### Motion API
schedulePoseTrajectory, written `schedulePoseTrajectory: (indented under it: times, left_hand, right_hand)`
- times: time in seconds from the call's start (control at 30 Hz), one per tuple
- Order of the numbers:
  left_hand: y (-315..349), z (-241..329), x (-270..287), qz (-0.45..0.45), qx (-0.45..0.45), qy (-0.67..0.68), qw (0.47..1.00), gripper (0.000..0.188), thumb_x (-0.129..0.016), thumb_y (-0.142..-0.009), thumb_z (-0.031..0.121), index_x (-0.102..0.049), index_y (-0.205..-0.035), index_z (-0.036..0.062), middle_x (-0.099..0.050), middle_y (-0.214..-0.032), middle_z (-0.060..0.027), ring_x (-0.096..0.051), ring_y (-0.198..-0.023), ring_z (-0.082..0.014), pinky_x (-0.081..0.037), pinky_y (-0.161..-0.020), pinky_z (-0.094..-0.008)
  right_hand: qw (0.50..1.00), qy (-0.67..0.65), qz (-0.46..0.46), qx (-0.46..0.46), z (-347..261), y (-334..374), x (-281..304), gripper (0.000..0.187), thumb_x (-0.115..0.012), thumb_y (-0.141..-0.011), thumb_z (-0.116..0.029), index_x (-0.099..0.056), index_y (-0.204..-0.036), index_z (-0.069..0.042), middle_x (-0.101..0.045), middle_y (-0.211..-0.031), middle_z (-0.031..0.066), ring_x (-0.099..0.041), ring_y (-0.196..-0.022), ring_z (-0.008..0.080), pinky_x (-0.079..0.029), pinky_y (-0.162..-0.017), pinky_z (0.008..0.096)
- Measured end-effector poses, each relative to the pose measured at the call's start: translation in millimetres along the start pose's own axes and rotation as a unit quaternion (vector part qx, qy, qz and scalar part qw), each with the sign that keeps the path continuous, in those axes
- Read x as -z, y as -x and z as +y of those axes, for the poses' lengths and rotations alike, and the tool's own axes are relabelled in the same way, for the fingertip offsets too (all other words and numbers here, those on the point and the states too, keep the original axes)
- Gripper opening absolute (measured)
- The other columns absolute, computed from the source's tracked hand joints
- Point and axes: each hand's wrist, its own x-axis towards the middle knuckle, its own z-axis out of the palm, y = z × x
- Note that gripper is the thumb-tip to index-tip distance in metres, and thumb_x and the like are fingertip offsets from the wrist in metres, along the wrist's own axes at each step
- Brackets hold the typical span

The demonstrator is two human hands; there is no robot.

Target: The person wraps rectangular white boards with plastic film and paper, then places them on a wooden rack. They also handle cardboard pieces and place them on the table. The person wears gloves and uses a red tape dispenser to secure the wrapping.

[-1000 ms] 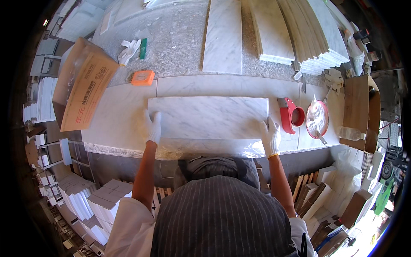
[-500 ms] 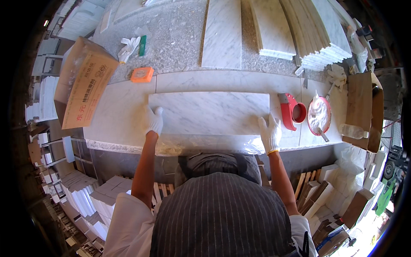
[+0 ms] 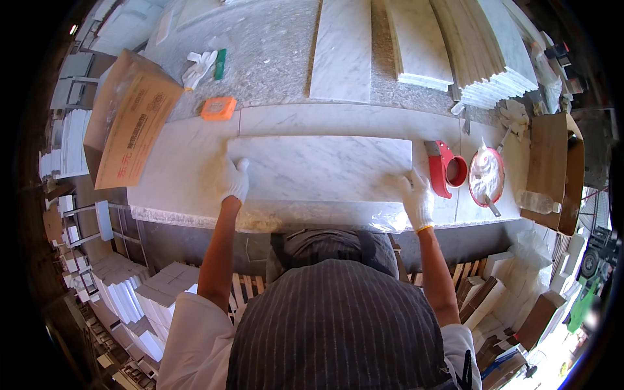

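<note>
A long grey-veined white marble slab (image 3: 322, 166) lies crosswise before me on the worktable. My left hand (image 3: 234, 180), in a white knit glove, grips its left end, thumb toward the top face. At the opposite end my right hand (image 3: 417, 200), gloved alike, has its fingers along the short edge and its fingertips partly hidden. Just right of that hand stands a red tape dispenser (image 3: 446, 170). Beyond it is a red-rimmed bowl (image 3: 487, 174) of white paste with a putty knife (image 3: 493, 207) in it. Clear plastic wrap (image 3: 383, 218) covers the table's near edge.
An open carton (image 3: 138, 130) stands at the left, near an orange box (image 3: 218, 108), a loose glove (image 3: 198, 68) and a green block (image 3: 220, 64). Marble strips (image 3: 341, 52) and stacked slabs (image 3: 491, 49) occupy the far side. Another carton (image 3: 546, 166) and a plastic bottle (image 3: 539, 202) sit right.
My right hand has shifted slightly outward and away along the slab's right end. The view has moved a little; the slab and left hand look nearly unchanged.
</note>
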Motion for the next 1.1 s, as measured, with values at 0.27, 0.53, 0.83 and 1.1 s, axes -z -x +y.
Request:
schedulePoseTrajectory:
  times: [0.27,0.53,0.83,1.1]
  left_hand:
    - [19,-5,9,-0.002,0.016,0.208,0.978,0.074,-0.063,-0.090,0.045,-0.037,-0.141,-0.0026,-0.051,-0.139,-0.0236,-0.051,-0.127,-0.0371,-0.041,-0.103,-0.0461]
    - [92,-19,47,-0.126,0.118,0.144,0.974,0.068,-0.071,-0.085,0.030,-0.044,-0.137,-0.0047,-0.057,-0.129,-0.0164,-0.055,-0.118,-0.0273,-0.043,-0.100,-0.0393]
    - [70,-89,42,-0.311,0.222,0.545,0.746,0.027,-0.062,-0.093,0.019,-0.062,-0.113,0.0018,-0.068,-0.107,-0.0129,-0.065,-0.093,-0.0230,-0.053,-0.077,-0.0328]
    - [72,-64,55,-0.377,0.231,0.740,0.506,0.020,-0.055,-0.099,0.023,-0.061,-0.106,0.0052,-0.068,-0.099,-0.0121,-0.066,-0.085,-0.0281,-0.054,-0.073,-0.0388]
  right_hand:
    - [0.955,-0.272,0.057,-0.100,58,-22,13,0.036,-0.055,-0.098,-0.035,-0.065,-0.106,-0.001,-0.055,-0.078,-0.0015,-0.049,-0.067,0.0072,-0.041,-0.060,0.0245]
    - [0.991,0.124,-0.024,-0.038,0,72,7,0.050,-0.069,-0.082,-0.037,-0.058,-0.118,-0.004,-0.058,-0.107,0.0202,-0.058,-0.100,0.0367,-0.048,-0.086,0.0456]
    - [0.888,-0.403,-0.159,-0.154,8,77,6,0.021,-0.059,-0.096,-0.015,-0.062,-0.106,0.004,-0.065,-0.092,0.0072,-0.062,-0.079,0.0138,-0.050,-0.070,0.0264]
    - [0.749,-0.478,-0.450,-0.085,15,66,27,0.043,-0.070,-0.090,-0.028,-0.061,-0.120,0.002,-0.069,-0.099,0.0110,-0.064,-0.082,0.0135,-0.051,-0.066,0.0233]
